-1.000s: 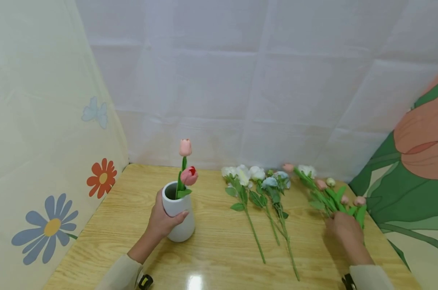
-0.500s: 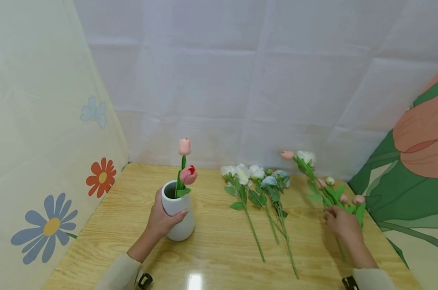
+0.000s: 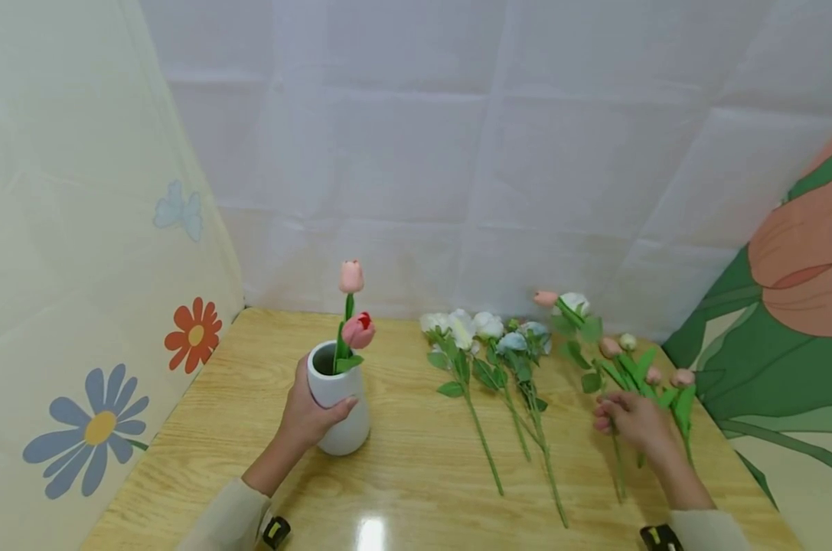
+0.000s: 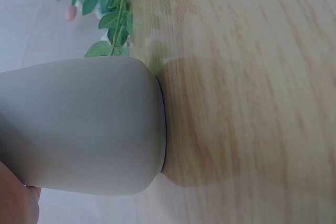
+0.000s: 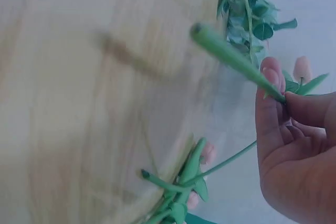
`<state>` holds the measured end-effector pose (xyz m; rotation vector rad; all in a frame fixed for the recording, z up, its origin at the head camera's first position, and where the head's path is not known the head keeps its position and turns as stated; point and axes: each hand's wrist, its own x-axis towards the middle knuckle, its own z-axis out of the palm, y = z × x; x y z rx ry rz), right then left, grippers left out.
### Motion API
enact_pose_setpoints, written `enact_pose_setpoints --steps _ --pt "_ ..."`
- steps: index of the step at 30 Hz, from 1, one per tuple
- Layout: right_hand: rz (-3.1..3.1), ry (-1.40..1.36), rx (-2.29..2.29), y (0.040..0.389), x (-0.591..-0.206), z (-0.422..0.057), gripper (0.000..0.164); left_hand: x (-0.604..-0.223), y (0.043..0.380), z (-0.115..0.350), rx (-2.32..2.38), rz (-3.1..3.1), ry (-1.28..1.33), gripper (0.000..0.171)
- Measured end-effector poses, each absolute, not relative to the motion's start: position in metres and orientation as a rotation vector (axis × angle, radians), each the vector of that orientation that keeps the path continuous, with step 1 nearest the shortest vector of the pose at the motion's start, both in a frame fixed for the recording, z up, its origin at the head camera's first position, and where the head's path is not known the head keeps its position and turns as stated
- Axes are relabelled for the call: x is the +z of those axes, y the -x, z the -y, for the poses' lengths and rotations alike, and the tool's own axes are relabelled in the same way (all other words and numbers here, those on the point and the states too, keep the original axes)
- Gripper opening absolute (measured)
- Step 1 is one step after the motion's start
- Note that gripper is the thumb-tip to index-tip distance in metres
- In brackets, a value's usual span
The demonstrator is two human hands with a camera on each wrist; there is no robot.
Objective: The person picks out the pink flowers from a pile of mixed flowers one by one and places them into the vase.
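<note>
My left hand (image 3: 312,409) grips the side of a white vase (image 3: 347,428), which stands upright on the table. Two pink tulips (image 3: 351,277) rise from its mouth. In the left wrist view the vase (image 4: 89,129) rests flat on its base. My right hand (image 3: 639,421) pinches a green stem between thumb and fingers; it appears to belong to a white flower (image 3: 572,304) with round leaves. A pink tulip (image 3: 546,298) lies right beside that bloom; whether its stem is also held I cannot tell. In the right wrist view the pinched stem (image 5: 236,61) points its cut end towards the camera.
White flowers (image 3: 461,329) and pale blue flowers (image 3: 519,342) lie mid-table, stems towards me. More pink tulips (image 3: 682,378) and a small cream bud (image 3: 628,342) lie beside my right hand. A white cloth (image 3: 402,153) hangs behind, with printed cloths at both sides.
My right hand has moved left and away from the tulip pile with the stem. The white flower and neighbouring tulip have risen, and the white bloom has shifted left. My left hand stays on the vase.
</note>
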<state>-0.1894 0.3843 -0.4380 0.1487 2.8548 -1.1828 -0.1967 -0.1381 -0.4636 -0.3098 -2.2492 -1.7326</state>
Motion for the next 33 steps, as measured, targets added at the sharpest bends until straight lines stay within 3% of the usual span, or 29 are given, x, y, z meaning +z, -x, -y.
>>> enact_pose_setpoints --steps 19,33 --pt "-2.386 -0.045 -1.714 0.179 -0.450 -0.346 0.044 -0.465 0.197 0.138 -1.726 2.245 0.311 0.090" --pt "-2.403 0.083 -1.543 0.178 -0.459 -0.300 0.033 -0.462 0.195 0.137 -1.721 2.253 0.307 0.089"
